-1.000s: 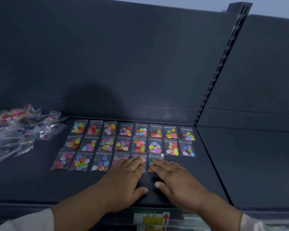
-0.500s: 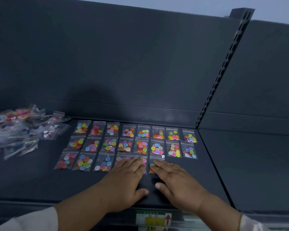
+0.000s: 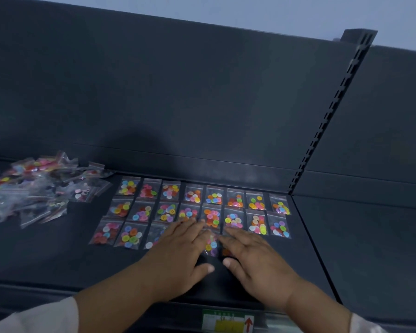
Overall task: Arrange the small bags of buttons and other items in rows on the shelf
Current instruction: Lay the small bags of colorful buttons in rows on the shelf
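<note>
My left hand (image 3: pixel 178 255) and right hand (image 3: pixel 257 258) lay flat, fingers straight, gripping nothing, pressing the front row of bags (image 3: pixel 130 236) on the shelf (image 3: pixel 58 263); the loose pile (image 3: pixel 34 188) sat left of the rows

Clear button bags (image 3: pixel 213 197) flat in three rows on dark shelf (image 3: pixel 58 255); loose pile (image 3: pixel 34 188) at left.

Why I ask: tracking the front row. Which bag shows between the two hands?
The bag with yellow, blue and purple buttons, in the gap between left hand and right hand; the orange bag beside it lies mostly under fingers.
</note>
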A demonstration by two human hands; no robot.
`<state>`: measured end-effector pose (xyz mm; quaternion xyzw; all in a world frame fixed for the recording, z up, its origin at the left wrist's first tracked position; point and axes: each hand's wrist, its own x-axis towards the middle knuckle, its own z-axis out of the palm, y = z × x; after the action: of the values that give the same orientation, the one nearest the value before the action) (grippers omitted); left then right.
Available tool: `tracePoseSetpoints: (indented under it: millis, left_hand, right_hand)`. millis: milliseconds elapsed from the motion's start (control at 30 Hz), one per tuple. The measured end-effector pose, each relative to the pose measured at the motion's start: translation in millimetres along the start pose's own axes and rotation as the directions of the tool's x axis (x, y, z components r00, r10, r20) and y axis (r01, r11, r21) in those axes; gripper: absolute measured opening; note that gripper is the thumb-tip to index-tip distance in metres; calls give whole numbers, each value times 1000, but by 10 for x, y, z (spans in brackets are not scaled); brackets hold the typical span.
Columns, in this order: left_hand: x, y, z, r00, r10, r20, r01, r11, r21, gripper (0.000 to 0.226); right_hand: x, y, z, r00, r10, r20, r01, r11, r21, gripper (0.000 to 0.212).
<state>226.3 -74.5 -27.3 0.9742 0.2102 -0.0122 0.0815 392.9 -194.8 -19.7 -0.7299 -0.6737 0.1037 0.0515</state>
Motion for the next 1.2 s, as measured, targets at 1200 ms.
tracePoseSetpoints:
  millis: [1200]
  left_hand:
    - [-1693, -3836, -679, 810, -543, -222, 540, 838, -82, 81]
  right_hand:
    - [3065, -3084, 110, 959, -284, 0, 284, 959, 0, 57]
